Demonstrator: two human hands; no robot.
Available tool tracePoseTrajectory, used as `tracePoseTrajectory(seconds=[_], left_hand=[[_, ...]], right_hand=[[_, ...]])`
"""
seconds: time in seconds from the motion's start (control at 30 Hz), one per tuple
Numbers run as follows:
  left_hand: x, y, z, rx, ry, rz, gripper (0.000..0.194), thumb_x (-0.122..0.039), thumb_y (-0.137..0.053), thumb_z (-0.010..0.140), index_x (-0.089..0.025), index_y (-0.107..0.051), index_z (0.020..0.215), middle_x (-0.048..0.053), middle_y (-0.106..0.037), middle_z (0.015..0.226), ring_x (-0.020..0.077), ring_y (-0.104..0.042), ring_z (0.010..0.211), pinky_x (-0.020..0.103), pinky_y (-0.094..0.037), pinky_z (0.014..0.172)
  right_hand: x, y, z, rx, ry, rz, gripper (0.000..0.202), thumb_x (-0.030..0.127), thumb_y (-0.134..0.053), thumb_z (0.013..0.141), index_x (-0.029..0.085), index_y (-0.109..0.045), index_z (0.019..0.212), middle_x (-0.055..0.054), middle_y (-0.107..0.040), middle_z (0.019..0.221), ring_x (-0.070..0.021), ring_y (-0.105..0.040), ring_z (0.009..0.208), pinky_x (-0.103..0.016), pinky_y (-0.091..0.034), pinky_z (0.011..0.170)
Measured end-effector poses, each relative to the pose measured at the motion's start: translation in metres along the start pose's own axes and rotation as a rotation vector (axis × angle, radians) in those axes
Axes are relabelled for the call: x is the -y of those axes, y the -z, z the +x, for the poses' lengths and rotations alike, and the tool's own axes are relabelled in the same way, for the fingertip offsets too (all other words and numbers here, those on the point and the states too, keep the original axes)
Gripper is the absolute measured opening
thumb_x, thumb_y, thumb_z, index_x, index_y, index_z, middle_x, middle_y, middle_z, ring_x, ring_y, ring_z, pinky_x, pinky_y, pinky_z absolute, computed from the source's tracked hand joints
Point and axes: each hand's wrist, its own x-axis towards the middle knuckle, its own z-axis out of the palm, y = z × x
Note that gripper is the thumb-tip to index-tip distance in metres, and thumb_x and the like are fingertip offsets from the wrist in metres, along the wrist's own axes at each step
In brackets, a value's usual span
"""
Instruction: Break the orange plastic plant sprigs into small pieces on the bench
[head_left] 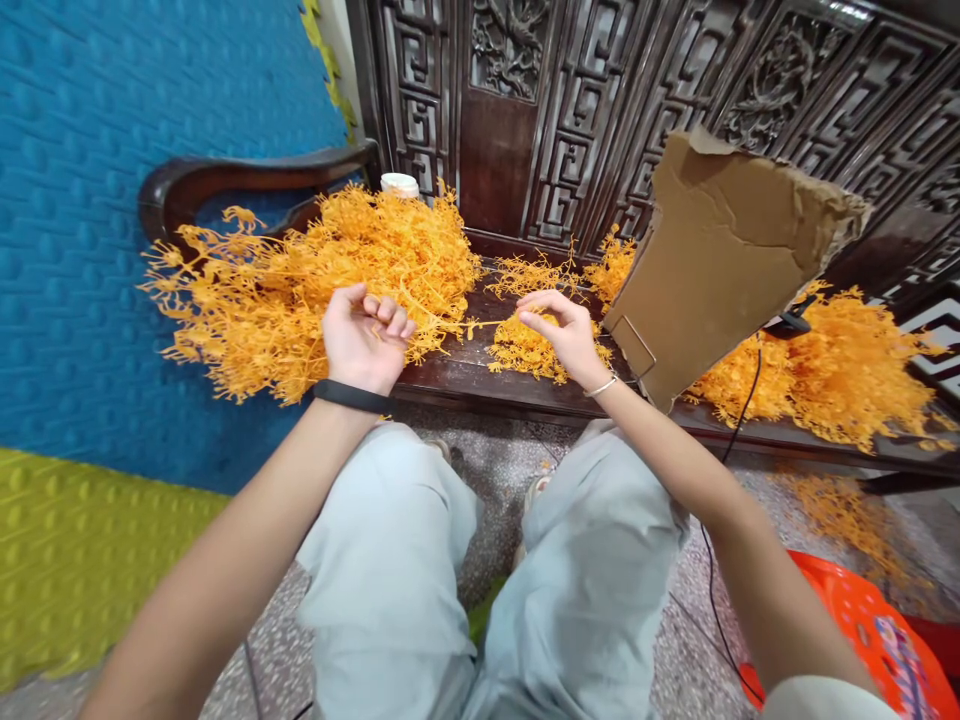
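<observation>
My left hand (367, 338) is turned palm up at the front of a large heap of orange plastic sprigs (300, 290). Its fingers are curled in, and I cannot make out what they hold, if anything. With thumb and fingertips pinched together, my right hand (562, 332) grips the end of a thin orange plastic stem (484, 324). The stem runs left from there toward the heap and the left hand. Beneath the right hand, a smaller pile of orange sprigs (525, 348) lies on the dark wooden bench (465, 378).
A brown cardboard piece (720, 250) stands upright on the bench. Right of it lies another orange heap (855, 370). A white container (400, 185) shows behind the left heap. A black cable (712, 580) hangs to the floor near a red plastic stool (847, 600). Blue padding (150, 90) covers the left side.
</observation>
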Motion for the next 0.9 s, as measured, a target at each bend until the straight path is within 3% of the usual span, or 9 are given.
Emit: tracePoseTrajectory(seconds=[0.17,0.33,0.47,0.6,0.7,0.83,0.9], left_hand=[[0.005,-0.007,-0.001,-0.008,0.025,0.020,0.036,-0.023,-0.040,0.084,-0.019,-0.027,0.051,-0.003,-0.033,0.042,0.0071,-0.029,0.035,0.022,-0.032,0.040],[0.016,-0.017,-0.002,-0.019,0.052,-0.019,0.035,-0.021,-0.037,0.084,-0.019,-0.026,0.050,-0.003,-0.033,0.041,0.0080,-0.031,0.036,0.022,-0.035,0.042],[0.031,-0.029,-0.004,-0.058,0.088,-0.040,0.034,-0.019,-0.035,0.083,-0.019,-0.026,0.050,-0.003,-0.032,0.040,0.0083,-0.031,0.037,0.022,-0.035,0.043],[0.046,-0.041,-0.009,-0.052,0.097,-0.054,0.034,-0.019,-0.034,0.083,-0.019,-0.027,0.050,-0.003,-0.033,0.042,0.0081,-0.032,0.037,0.021,-0.036,0.044],[0.050,-0.045,-0.013,-0.051,0.110,-0.028,0.035,-0.020,-0.034,0.084,-0.018,-0.029,0.050,-0.003,-0.034,0.042,0.0069,-0.030,0.036,0.019,-0.028,0.039],[0.043,-0.043,-0.015,-0.030,0.092,0.014,0.036,-0.021,-0.033,0.085,-0.018,-0.029,0.049,-0.004,-0.031,0.040,0.0062,-0.026,0.033,0.019,-0.020,0.036],[0.038,-0.040,-0.013,-0.018,0.086,0.024,0.037,-0.022,-0.033,0.085,-0.018,-0.028,0.049,-0.004,-0.030,0.040,0.0065,-0.026,0.033,0.019,-0.021,0.036]], right_hand=[[-0.017,0.002,0.010,-0.175,-0.284,0.148,0.016,0.035,-0.068,0.070,0.020,-0.064,0.074,-0.001,-0.064,0.084,-0.0138,-0.058,0.084,-0.032,-0.047,0.083],[-0.039,0.012,0.023,-0.198,-0.516,0.218,0.017,0.033,-0.066,0.069,0.017,-0.062,0.070,-0.002,-0.064,0.082,-0.0121,-0.058,0.076,-0.029,-0.048,0.075],[-0.047,0.014,0.032,-0.333,-0.624,0.323,0.013,0.026,-0.068,0.068,0.014,-0.062,0.070,0.000,-0.062,0.072,-0.0080,-0.054,0.065,-0.023,-0.046,0.065],[-0.050,0.013,0.046,-0.490,-0.635,0.472,0.011,0.018,-0.069,0.068,0.011,-0.060,0.070,0.003,-0.056,0.062,-0.0041,-0.049,0.054,-0.017,-0.039,0.052],[-0.059,0.029,0.055,-0.658,-0.659,0.538,0.008,0.019,-0.063,0.075,0.013,-0.058,0.073,0.005,-0.052,0.057,-0.0036,-0.047,0.051,-0.015,-0.036,0.045],[-0.085,0.068,0.051,-0.989,-0.669,0.456,0.006,0.021,-0.056,0.080,0.016,-0.055,0.079,0.007,-0.050,0.056,-0.0030,-0.045,0.047,-0.013,-0.035,0.043],[-0.101,0.084,0.042,-0.958,-0.660,0.385,0.006,0.019,-0.058,0.078,0.015,-0.055,0.080,0.007,-0.051,0.058,-0.0025,-0.045,0.047,-0.013,-0.033,0.044]])
